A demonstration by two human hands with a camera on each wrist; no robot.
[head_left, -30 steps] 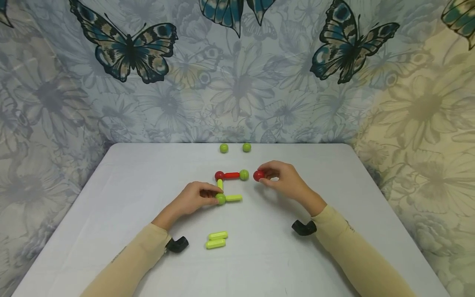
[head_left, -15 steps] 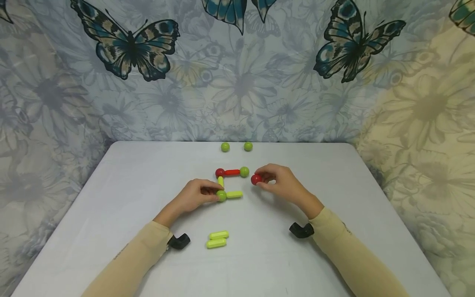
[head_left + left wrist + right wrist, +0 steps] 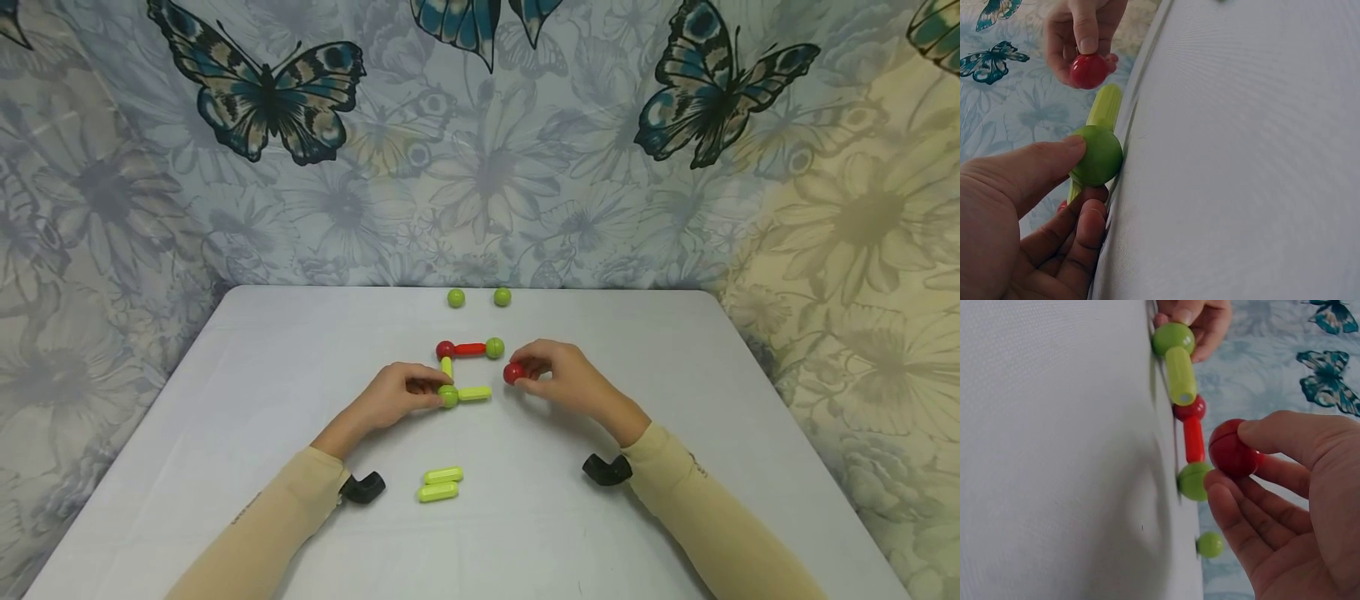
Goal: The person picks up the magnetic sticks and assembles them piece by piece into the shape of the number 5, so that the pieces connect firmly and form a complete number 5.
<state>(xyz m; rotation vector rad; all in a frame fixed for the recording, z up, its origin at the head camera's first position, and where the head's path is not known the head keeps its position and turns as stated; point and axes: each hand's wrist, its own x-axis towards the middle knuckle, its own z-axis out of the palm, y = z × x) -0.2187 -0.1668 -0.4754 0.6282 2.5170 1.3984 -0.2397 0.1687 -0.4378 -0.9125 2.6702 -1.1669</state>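
My left hand pinches a green ball between thumb and fingers. From this ball a yellow-green rod points right with a bare end, and a second yellow-green rod runs back to a red ball. That red ball joins a red rod, which ends in another green ball. In my right hand a loose red ball is pinched between thumb and fingers. It is held above the table, right of the bare rod end and apart from it.
Two loose green balls lie near the far edge of the white table. Closer to me, two yellow-green rods lie side by side. A wall with butterfly print stands behind the table.
My right hand has brought its red ball nearer to me and slightly left, toward the bare rod end. The left hand stays on the green ball.
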